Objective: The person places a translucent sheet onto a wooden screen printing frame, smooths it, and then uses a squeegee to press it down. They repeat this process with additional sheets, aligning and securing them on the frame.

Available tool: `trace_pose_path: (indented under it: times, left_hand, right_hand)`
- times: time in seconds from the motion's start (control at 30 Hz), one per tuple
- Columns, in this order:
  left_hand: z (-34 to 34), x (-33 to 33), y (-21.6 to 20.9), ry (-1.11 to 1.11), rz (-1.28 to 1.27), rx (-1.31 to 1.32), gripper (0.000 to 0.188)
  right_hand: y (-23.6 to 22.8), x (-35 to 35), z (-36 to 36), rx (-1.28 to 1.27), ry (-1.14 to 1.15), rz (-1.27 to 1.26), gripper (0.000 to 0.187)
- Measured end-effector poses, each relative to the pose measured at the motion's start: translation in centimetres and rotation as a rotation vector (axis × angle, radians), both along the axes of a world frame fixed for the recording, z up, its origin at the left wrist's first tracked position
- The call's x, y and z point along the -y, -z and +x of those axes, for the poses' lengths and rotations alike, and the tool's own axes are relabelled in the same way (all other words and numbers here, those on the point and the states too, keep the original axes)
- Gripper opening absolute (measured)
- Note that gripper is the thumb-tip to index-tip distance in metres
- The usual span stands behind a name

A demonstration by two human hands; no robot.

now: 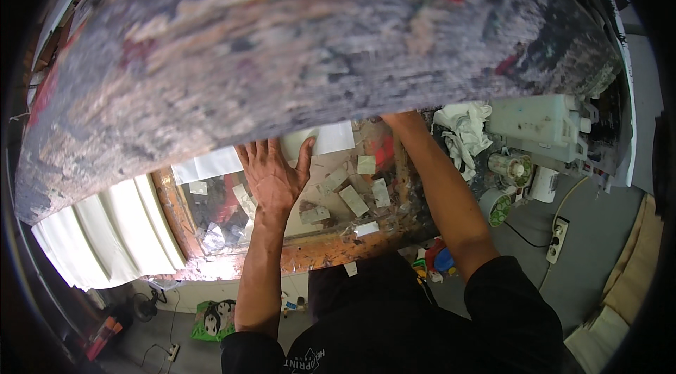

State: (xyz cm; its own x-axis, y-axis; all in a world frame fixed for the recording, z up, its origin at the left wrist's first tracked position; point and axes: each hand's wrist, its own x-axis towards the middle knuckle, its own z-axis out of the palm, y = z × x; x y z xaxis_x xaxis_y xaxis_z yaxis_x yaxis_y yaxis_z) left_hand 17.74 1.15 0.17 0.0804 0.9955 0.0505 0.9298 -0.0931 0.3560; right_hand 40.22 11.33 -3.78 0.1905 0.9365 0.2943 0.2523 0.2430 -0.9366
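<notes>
My left hand [273,178] lies flat with its thumb spread away from the fingers. It presses on a white sheet [334,139], and the fingertips go out of sight under a large paint-smeared board [317,43]. That board looms close and tilted across the upper half of the head view. My right hand [398,119] reaches to the board's lower edge on the right. Only its wrist side shows; its fingers are hidden behind the board. Below the sheet, several pale tape pieces [353,200] stick to the stained worktop [299,234].
Crumpled white cloth [465,131], a translucent jerrycan [539,120] and several containers [495,206] stand at right. White fabric [113,233] drapes at left. A worn wooden rail [345,251] borders the worktop's near edge. On the floor are a power strip [558,240] and a green bag [213,319].
</notes>
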Motion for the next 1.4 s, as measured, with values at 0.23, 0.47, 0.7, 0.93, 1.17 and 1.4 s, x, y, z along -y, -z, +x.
trace_pose_path:
  times: [0.23,0.47,0.7,0.93,1.17,1.4]
  left_hand:
    - [-0.5,0.0,0.4,0.010,0.050,-0.055,0.082]
    - [-2.4,0.5,-1.0,-0.035,0.002,-0.128,0.077]
    - [-2.1,-1.3,-3.5,-0.037,0.136,-0.074,0.076]
    - [7.1,-4.5,-1.5,0.232,0.076,0.004,0.070]
    - [6.5,-3.9,-0.2,0.182,0.004,-0.204,0.061]
    - [5.7,-4.0,-0.9,0.215,-0.085,-0.265,0.066]
  right_hand:
    - [0.3,0.3,0.1,0.567,0.115,0.248,0.014]
    - [-1.1,0.7,0.3,0.659,0.065,0.199,0.017]
    - [0.7,0.4,0.9,0.594,0.023,0.180,0.021]
    - [0.0,0.9,0.9,0.525,-0.020,0.102,0.017]
    - [-1.2,1.1,0.3,0.658,0.102,0.273,0.013]
    - [-0.4,2.2,1.1,0.436,0.154,-0.026,0.034]
